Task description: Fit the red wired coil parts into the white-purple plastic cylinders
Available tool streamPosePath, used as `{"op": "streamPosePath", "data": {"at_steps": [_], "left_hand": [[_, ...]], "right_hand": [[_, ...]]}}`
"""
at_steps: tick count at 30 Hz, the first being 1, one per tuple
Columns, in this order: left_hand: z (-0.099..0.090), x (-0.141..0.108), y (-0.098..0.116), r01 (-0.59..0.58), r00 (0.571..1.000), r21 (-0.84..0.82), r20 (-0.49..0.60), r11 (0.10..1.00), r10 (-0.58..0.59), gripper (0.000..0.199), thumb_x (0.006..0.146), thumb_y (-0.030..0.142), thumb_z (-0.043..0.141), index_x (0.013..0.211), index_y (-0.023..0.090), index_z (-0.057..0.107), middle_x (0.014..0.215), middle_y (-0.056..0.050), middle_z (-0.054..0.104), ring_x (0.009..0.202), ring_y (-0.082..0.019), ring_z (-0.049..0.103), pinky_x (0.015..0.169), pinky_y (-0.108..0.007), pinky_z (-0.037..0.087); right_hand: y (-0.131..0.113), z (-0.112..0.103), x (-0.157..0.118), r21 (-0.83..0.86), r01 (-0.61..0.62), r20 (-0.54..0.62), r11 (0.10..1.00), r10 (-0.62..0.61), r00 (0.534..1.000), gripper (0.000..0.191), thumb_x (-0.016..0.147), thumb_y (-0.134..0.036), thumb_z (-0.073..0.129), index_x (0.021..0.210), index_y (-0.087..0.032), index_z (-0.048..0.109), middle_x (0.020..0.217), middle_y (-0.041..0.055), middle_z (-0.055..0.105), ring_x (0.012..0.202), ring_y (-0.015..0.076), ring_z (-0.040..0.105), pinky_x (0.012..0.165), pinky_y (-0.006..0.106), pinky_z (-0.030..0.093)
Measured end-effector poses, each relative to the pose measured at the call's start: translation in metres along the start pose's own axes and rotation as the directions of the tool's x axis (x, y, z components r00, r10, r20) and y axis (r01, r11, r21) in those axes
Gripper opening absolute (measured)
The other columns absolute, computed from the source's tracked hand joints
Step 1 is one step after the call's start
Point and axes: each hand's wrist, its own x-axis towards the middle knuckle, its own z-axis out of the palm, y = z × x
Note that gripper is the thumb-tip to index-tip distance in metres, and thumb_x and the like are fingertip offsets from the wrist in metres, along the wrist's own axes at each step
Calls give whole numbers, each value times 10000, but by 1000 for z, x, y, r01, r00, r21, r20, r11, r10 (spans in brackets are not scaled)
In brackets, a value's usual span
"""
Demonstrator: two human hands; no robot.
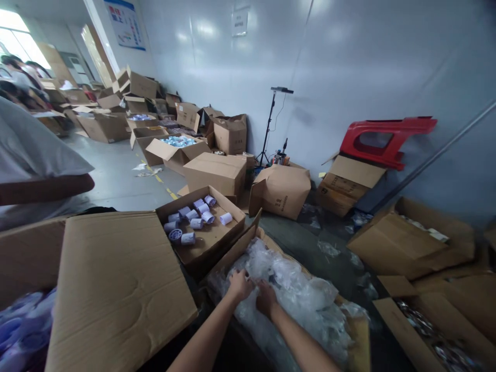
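Both of my hands are over a cardboard box (358, 338) heaped with crumpled clear plastic bags (287, 279). My left hand (241, 285) is closed, its fingers curled and pinching at the thin plastic near the box's left side. Close beside it, slightly lower and to the right, my right hand (266, 298) is closed on the plastic too, with its fingertips partly hidden. A small gap lies between the two hands. Just beyond them stands a shallow open carton (217, 235) with several pale purple cylindrical parts (197, 223) lying loose in it.
A large carton flap (116, 289) rises at left beside bagged purple parts (27, 330). Cartons (217, 173) line the wall. A red plastic frame (382, 139) rests on a box at right, near a black stand (268, 124). A person's sleeve (34, 139) is at far left.
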Motion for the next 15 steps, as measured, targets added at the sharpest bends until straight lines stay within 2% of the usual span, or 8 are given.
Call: {"op": "streamPosePath", "data": {"at_steps": [2,5,8,10,13,15], "left_hand": [[-1,-5,-3,-10,1000,1,-6,1000,10,316,840,230,447,1101,124,590,1238,-158,544,1122,-235,537,955,-321,368],[-3,-12,-6,-63,998,12,11,998,63,306,835,203,443,1094,129,588,1209,-144,567,1105,-206,548,967,-303,360],[-7,-19,-2,-116,993,38,23,993,115,293,805,173,460,1053,138,612,1190,-154,589,1194,-245,488,1049,-394,271],[-12,-25,6,-146,989,58,25,988,145,290,783,168,482,1036,153,622,1285,-166,530,1317,-284,343,1077,-477,202],[-23,-37,20,-174,984,104,60,979,169,313,775,187,500,1065,181,618,1468,-137,321,1397,-332,132,1049,-547,231],[-29,-45,25,-166,985,148,66,975,158,334,785,196,495,1098,213,609,1515,-92,232,1405,-346,64,1045,-572,229]], "right_hand": [[0,-19,2,-33,-18,38,999,19,999,214,707,-141,582,874,-196,703,1077,85,665,996,242,592,799,332,461],[-3,-48,3,-65,-55,20,996,57,998,214,741,-170,518,814,-207,716,1017,85,686,975,256,598,801,350,445],[0,-76,5,-54,-65,-30,996,64,998,262,807,-238,460,877,-226,712,968,75,696,929,226,609,825,335,433],[11,-90,8,-43,-54,-78,998,50,996,308,838,-271,429,1005,-233,685,1092,79,664,1024,215,573,899,325,399],[37,-95,7,75,-98,-206,992,111,972,372,826,-316,472,1153,-219,619,1292,103,547,1191,242,463,984,358,332],[53,-84,-1,177,-166,-260,970,209,943,375,801,-329,512,1131,-198,633,1256,123,564,1165,268,483,941,390,364]]}}
